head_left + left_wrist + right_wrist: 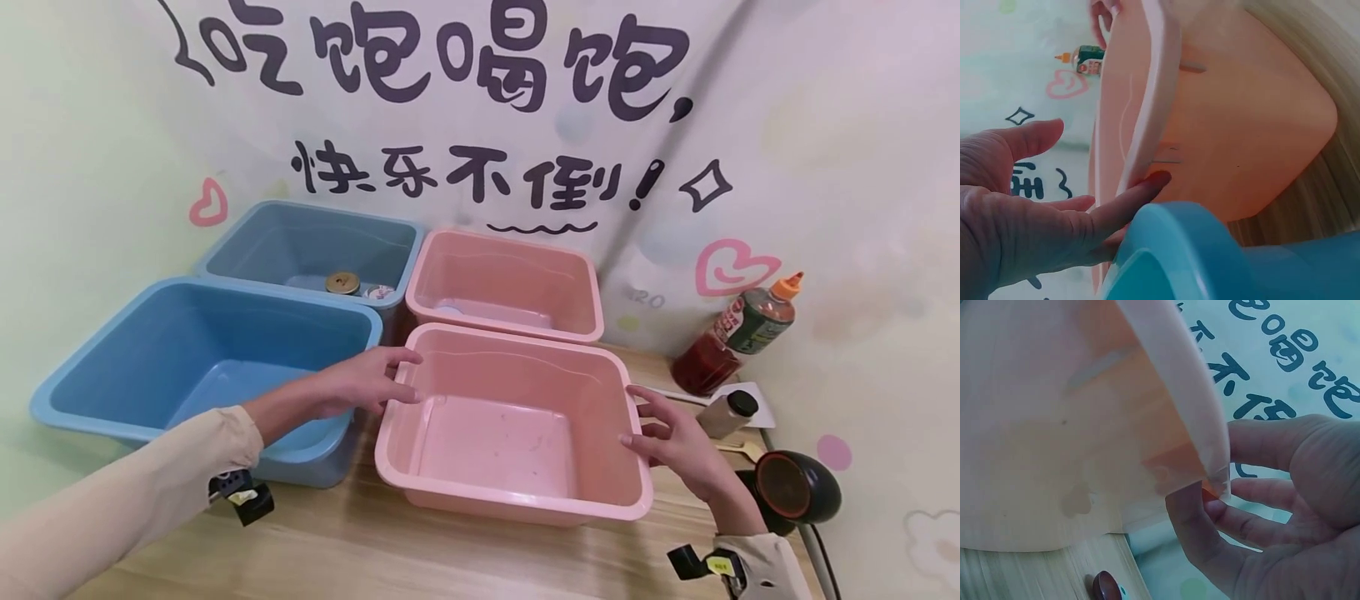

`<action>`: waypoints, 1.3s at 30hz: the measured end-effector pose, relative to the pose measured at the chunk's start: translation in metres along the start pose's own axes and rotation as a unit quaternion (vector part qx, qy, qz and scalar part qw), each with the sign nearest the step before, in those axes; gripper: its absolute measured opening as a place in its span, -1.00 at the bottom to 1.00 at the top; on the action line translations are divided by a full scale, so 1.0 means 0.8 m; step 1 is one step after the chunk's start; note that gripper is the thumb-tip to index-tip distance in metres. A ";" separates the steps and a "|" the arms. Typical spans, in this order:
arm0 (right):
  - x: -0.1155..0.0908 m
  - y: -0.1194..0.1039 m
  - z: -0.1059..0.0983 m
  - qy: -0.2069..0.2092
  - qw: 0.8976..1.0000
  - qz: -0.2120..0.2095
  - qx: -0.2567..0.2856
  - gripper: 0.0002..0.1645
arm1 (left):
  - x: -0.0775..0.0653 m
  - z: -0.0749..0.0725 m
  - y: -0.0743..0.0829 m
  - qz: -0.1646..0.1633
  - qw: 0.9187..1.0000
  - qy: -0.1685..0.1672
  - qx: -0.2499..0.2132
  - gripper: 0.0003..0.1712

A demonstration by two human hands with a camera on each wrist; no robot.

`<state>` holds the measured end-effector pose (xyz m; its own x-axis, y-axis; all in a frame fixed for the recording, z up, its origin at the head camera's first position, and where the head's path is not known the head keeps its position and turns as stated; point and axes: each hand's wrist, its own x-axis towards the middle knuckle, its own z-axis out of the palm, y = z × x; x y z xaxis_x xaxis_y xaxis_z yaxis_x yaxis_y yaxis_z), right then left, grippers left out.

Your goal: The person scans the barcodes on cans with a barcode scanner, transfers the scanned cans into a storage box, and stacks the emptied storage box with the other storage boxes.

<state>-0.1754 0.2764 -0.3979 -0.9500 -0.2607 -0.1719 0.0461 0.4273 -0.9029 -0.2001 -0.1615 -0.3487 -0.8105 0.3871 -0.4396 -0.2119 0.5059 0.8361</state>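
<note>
A pink plastic basin (495,500) stands at the front middle, between my two hands. At its left rim is my left hand (360,383), its fingers extended. The left wrist view shows this left hand (1041,231) with fingertips against the outer wall under the rim and the thumb held apart from it. My right hand (678,442) holds the opposite rim. Seen from the right wrist, the right hand (1291,494) has a finger hooked beneath the rim and the thumb against its edge. A blue basin (82,421) stands close beside my left hand.
Behind are a second blue basin (300,208) holding a gold-lidded tin (342,283) and a white round item (379,292), and another pink basin (510,242). At right stand a red sauce bottle (705,362), a black-capped bottle (727,414) and a black rounded object (813,487).
</note>
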 end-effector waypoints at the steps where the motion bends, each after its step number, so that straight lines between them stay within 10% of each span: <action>1: -0.001 0.000 -0.001 -0.001 1.000 -0.001 0.001 -0.08 | 0.001 0.002 0.000 -0.005 1.000 0.002 0.007 -0.20; 23: -0.011 -0.003 -0.017 -0.002 1.000 -0.007 0.000 -0.08 | 0.007 0.018 0.004 -0.013 0.997 0.066 0.041 -0.12; 39: -0.051 -0.076 -0.063 0.002 0.995 -0.095 -0.019 -0.33 | -0.043 -0.031 0.068 0.084 0.996 0.013 -0.011 -0.17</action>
<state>-0.1548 0.3049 -0.3157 -0.9415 -0.3370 0.0018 -0.1457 0.4025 -0.9038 -0.1968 -0.1664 -0.2804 -0.8489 0.4458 -0.2840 -0.0829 0.4183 0.9045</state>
